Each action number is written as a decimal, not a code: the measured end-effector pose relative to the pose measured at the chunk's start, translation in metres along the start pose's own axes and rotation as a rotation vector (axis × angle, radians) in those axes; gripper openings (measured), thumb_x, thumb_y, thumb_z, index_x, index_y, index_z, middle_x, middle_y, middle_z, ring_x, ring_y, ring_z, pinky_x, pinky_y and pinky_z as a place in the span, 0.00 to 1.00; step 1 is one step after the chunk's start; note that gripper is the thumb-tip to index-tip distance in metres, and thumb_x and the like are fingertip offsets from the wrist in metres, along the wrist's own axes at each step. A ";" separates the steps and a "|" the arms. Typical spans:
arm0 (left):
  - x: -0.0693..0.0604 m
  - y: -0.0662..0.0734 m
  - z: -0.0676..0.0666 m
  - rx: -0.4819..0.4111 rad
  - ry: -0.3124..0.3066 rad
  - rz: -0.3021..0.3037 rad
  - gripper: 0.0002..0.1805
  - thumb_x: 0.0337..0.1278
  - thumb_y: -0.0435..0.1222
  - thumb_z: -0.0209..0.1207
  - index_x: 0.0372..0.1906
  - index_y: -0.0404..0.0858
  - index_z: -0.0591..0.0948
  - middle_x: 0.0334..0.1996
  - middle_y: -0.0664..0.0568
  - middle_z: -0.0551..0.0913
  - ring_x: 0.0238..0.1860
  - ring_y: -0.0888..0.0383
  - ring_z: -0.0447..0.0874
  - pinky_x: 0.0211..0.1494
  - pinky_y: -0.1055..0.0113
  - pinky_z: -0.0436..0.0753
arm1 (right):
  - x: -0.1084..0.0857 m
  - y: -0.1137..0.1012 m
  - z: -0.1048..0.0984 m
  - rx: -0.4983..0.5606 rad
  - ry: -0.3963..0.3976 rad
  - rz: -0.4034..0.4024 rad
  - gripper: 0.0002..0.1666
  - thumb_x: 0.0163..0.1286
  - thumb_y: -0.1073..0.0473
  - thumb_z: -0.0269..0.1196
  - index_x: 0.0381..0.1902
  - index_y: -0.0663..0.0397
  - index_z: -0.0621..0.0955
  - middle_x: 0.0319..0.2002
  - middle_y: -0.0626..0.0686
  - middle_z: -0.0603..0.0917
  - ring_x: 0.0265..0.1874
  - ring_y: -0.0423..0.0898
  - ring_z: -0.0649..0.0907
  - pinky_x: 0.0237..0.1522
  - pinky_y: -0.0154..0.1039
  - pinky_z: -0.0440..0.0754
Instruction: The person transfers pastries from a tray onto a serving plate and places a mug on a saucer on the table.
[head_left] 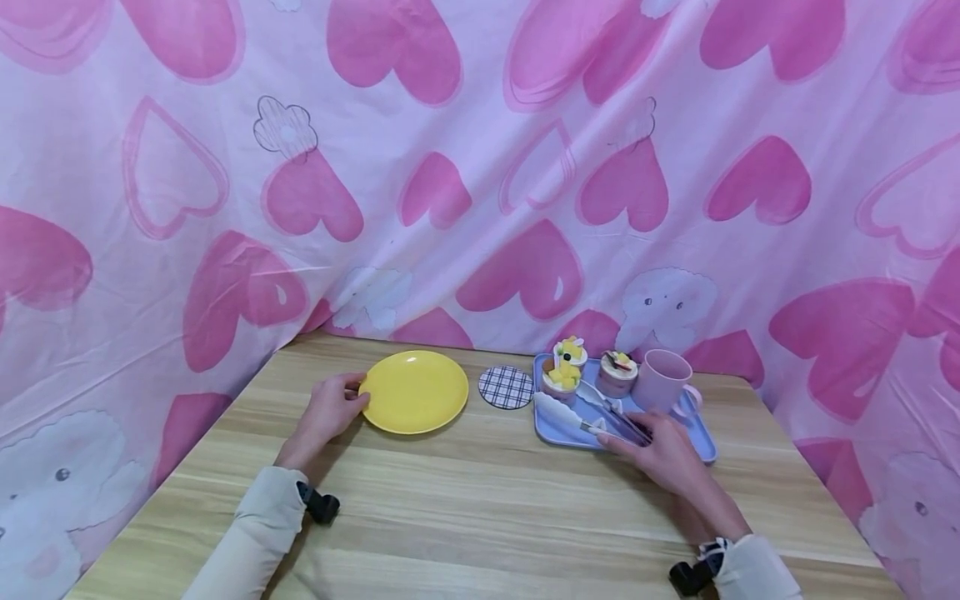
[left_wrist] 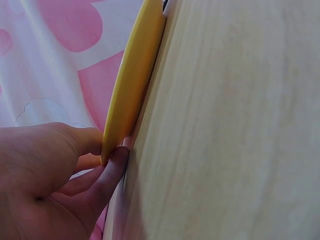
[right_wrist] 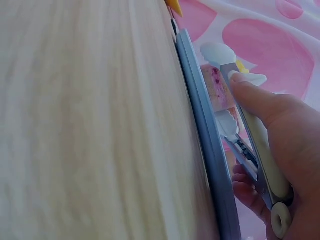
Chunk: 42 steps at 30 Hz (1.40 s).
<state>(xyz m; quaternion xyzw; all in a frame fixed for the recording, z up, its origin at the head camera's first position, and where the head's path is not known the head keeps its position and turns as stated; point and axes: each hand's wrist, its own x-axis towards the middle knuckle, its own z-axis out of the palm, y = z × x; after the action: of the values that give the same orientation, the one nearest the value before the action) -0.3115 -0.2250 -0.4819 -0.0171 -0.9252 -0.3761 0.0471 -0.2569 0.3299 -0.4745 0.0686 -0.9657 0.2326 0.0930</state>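
My left hand (head_left: 330, 410) pinches the left rim of a yellow plate (head_left: 414, 392); in the left wrist view the thumb lies on one side of the plate (left_wrist: 131, 75) and fingers under its edge. My right hand (head_left: 670, 450) grips tongs (head_left: 573, 415) with white scalloped ends, over a blue tray (head_left: 558, 433). The tongs' arms (right_wrist: 260, 145) stand apart in the right wrist view, thumb on one arm, fingers round the other. On the tray, near the tong ends, stands a dessert cup with yellow topping (head_left: 561, 379).
Behind that cup is another yellow-topped cup (head_left: 572, 350). A third dessert cup (head_left: 618, 373) and a pink mug (head_left: 662, 381) stand on the tray's back right. A checked round coaster (head_left: 506, 387) lies between plate and tray. A pink heart-patterned cloth (head_left: 517, 267) hangs behind the table.
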 end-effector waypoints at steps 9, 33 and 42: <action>-0.001 0.001 0.002 -0.017 -0.013 -0.010 0.29 0.75 0.33 0.62 0.75 0.26 0.75 0.64 0.30 0.84 0.59 0.40 0.89 0.64 0.49 0.90 | -0.005 0.004 0.004 0.027 0.016 0.007 0.54 0.62 0.25 0.74 0.70 0.60 0.82 0.42 0.55 0.79 0.41 0.49 0.74 0.33 0.33 0.66; 0.002 -0.002 0.001 -0.015 -0.011 -0.015 0.29 0.77 0.34 0.62 0.76 0.28 0.74 0.65 0.31 0.84 0.61 0.40 0.88 0.66 0.48 0.89 | -0.004 0.002 0.005 0.079 0.074 -0.020 0.51 0.64 0.28 0.75 0.71 0.59 0.82 0.37 0.54 0.72 0.37 0.48 0.71 0.31 0.33 0.66; 0.002 -0.001 -0.001 -0.012 -0.014 -0.013 0.29 0.77 0.34 0.62 0.76 0.28 0.74 0.65 0.30 0.84 0.62 0.39 0.88 0.66 0.47 0.88 | -0.004 0.001 0.003 0.103 0.057 -0.007 0.50 0.64 0.30 0.76 0.71 0.58 0.82 0.36 0.54 0.72 0.37 0.48 0.71 0.31 0.33 0.67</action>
<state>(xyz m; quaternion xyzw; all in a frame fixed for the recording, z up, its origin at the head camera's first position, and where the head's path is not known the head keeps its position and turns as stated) -0.3130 -0.2266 -0.4821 -0.0143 -0.9234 -0.3817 0.0379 -0.2534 0.3294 -0.4788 0.0700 -0.9491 0.2837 0.1176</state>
